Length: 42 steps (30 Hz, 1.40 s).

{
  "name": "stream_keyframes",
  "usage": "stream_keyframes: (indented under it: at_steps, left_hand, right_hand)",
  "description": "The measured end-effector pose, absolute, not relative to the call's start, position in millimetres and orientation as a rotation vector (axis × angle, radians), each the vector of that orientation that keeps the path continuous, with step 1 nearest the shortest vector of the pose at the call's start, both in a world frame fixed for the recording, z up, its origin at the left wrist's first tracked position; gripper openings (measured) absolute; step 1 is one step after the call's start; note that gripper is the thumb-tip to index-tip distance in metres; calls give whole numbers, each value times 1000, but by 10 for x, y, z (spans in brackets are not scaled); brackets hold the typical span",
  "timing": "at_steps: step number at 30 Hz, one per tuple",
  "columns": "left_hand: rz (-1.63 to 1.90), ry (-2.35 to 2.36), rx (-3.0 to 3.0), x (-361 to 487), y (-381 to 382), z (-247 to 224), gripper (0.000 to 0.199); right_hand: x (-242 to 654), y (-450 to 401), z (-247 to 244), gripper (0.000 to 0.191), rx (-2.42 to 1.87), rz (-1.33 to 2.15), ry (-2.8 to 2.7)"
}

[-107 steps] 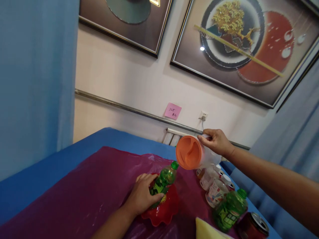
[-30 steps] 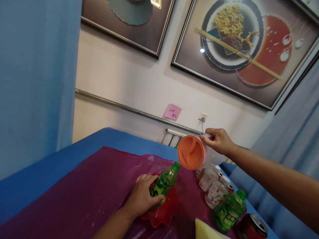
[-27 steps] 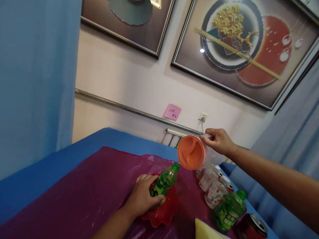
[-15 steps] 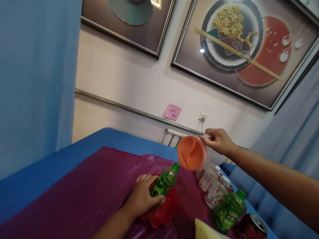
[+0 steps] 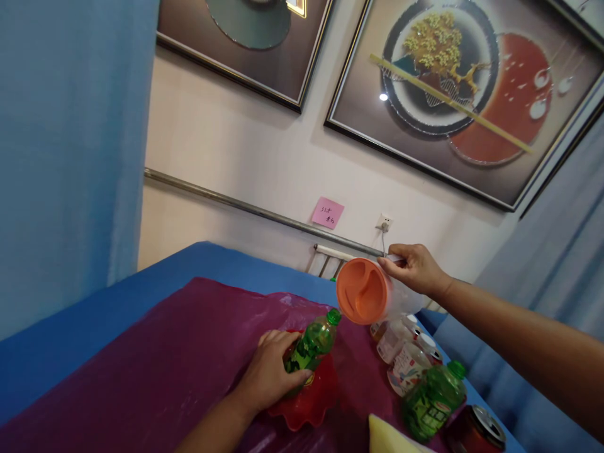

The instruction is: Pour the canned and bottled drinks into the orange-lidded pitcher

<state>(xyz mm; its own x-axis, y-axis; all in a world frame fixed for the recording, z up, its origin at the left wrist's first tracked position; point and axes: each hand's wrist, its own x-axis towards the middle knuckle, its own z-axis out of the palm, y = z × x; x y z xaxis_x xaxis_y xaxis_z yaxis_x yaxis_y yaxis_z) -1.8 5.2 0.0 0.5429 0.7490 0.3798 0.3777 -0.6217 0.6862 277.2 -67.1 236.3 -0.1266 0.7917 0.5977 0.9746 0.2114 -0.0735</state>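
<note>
My left hand (image 5: 271, 371) is wrapped round a green plastic bottle (image 5: 314, 343), which has its green cap on and leans to the right. Beneath the bottle lies a red dish with a scalloped rim (image 5: 302, 415); whether the two touch is hidden. Held up by its handle, a clear pitcher with an orange lid (image 5: 362, 290) is in my right hand (image 5: 415, 267). The pitcher tilts, its lid facing me, just above and right of the bottle's cap. Its clear body is partly hidden behind the lid.
Along the right edge of the blue table (image 5: 202, 258) stand several drink bottles, among them another green bottle (image 5: 431, 402) and a red can (image 5: 476, 431). Purple plastic sheeting (image 5: 189, 352) covers much of the table. A yellow object (image 5: 394, 437) lies at the front. Blue curtains (image 5: 75, 157) hang beside it.
</note>
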Motion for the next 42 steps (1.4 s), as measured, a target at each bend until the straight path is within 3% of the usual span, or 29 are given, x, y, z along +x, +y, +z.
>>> stream_keyframes:
  at_steps: [42]
  left_hand:
    - [900,915,2251,-28,38,19,54]
  right_hand:
    - [2760,-695,2376,47,-1646,-423,-1967]
